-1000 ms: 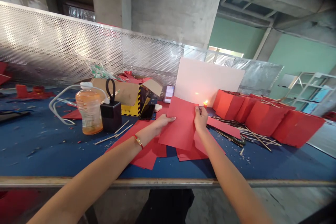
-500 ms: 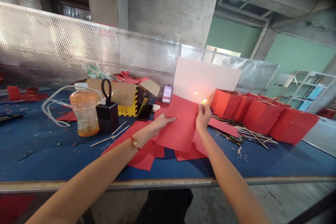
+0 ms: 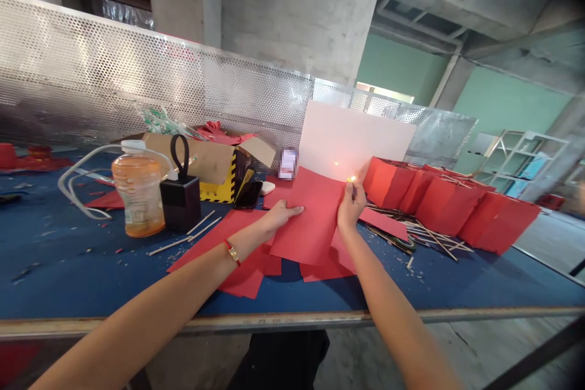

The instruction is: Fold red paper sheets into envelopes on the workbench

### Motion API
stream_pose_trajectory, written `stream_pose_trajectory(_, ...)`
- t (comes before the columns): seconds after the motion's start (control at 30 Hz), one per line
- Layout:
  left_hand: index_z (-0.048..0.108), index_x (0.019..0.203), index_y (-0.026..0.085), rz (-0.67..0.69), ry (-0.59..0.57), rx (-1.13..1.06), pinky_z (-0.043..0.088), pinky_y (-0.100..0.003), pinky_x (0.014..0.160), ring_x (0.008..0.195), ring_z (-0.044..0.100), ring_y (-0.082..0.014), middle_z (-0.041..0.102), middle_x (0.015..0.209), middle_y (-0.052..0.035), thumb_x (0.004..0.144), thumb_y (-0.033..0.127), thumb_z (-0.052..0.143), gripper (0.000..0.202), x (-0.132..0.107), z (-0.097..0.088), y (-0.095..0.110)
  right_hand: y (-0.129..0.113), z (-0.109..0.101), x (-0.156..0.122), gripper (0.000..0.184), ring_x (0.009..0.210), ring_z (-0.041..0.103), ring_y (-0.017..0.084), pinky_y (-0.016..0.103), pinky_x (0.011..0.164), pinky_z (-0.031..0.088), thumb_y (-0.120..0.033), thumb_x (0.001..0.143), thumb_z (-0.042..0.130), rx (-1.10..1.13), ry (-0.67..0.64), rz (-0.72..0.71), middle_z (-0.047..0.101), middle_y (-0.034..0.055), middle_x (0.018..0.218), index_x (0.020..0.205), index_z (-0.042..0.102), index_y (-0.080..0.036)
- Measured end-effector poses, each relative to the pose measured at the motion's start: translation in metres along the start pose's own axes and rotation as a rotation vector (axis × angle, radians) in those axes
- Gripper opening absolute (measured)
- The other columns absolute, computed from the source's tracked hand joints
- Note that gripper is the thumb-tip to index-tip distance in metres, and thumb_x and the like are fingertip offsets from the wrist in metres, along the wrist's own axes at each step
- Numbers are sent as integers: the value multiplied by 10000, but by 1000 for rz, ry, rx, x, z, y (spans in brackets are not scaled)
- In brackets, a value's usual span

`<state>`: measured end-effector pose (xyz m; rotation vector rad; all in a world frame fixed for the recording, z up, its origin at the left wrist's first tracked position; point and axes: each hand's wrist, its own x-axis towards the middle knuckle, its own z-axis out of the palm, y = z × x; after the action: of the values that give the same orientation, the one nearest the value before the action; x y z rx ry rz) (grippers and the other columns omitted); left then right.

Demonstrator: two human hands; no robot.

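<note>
My left hand [image 3: 280, 217] pinches the left edge of a red paper sheet [image 3: 307, 225], thumb on top. The sheet is tilted up above the table and slightly bowed. At its right edge, my right hand [image 3: 351, 206] is closed with its fingertips upward around a small yellow thing with a bright glowing tip [image 3: 351, 179]. Whether this is a flame or a little lamp I cannot tell. More red paper sheets [image 3: 247, 277] lie beneath and beside the held one. A white board [image 3: 356, 134] stands upright behind, catching a faint glint.
Several red paper boxes [image 3: 450, 201] stand at the right, behind thin wooden sticks [image 3: 439, 234]. On the left are an orange bottle [image 3: 137, 195], a black power bank [image 3: 180, 204], an opened carton [image 3: 219, 186] and a dark phone [image 3: 249, 195]. A perforated metal screen [image 3: 183, 91] runs behind.
The view has shifted slightly, so most things sit a little further left. Both hands keep their holds on the sheet and the glowing thing, which stays lit.
</note>
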<state>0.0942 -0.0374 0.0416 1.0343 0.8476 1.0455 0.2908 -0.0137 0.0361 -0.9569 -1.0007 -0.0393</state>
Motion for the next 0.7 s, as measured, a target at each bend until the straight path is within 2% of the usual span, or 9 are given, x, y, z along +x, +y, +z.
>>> stream_pose_trajectory(0.07,570,814,214,-20,37,10,539,-477,796,853,691,-323,728,873,-110,536,308,910,450,6,-5,-3,4,-2,5,356,673,450,161,290,656,383,-539,882,442,-44,-7,-1,487,3,702,745,480,-213)
stream_pose_trajectory(0.17,587,857,210,-33,26,41,537,-463,802,832,699,-315,733,904,-128,498,335,923,507,12,-11,-5,10,-3,11,385,628,447,151,289,622,380,-574,840,480,-49,-12,21,473,-11,652,707,470,-213)
stream_pose_trajectory(0.27,610,899,198,-7,27,53,538,-460,815,852,704,-316,735,953,-140,506,347,916,521,14,-13,-5,12,-3,11,412,532,417,132,273,539,367,-609,858,434,60,1,153,418,-46,584,744,477,-216)
stream_pose_trajectory(0.33,625,932,191,38,16,5,541,-450,827,874,706,-310,738,956,-135,523,341,910,521,14,-13,-5,11,-1,8,433,491,423,129,266,495,364,-625,866,399,160,-91,287,436,-46,569,781,502,-213)
stream_pose_trajectory(0.4,637,943,184,84,-5,-48,546,-443,822,871,708,-306,742,938,-132,551,340,897,495,13,-12,-4,9,1,4,415,540,485,143,269,502,391,-606,833,467,188,-265,355,540,-4,644,805,547,-200)
stream_pose_trajectory(0.5,632,929,182,88,35,-57,555,-470,788,835,711,-315,741,922,-134,590,346,874,448,13,-11,-4,11,4,-1,335,634,503,162,272,546,392,-520,785,555,55,-420,263,588,26,711,722,566,-191)
stream_pose_trajectory(0.6,618,920,195,64,92,-59,558,-480,771,817,713,-313,743,917,-123,597,330,868,430,15,-10,-5,17,6,-2,322,640,462,163,284,590,362,-488,807,504,-98,-370,103,523,1,639,652,497,-206)
stream_pose_trajectory(0.7,650,953,198,105,23,-64,559,-461,782,849,712,-312,747,960,-120,603,319,858,425,17,-9,-7,22,9,-2,317,641,455,161,289,623,367,-500,825,472,-106,-348,59,510,-9,651,685,478,-216)
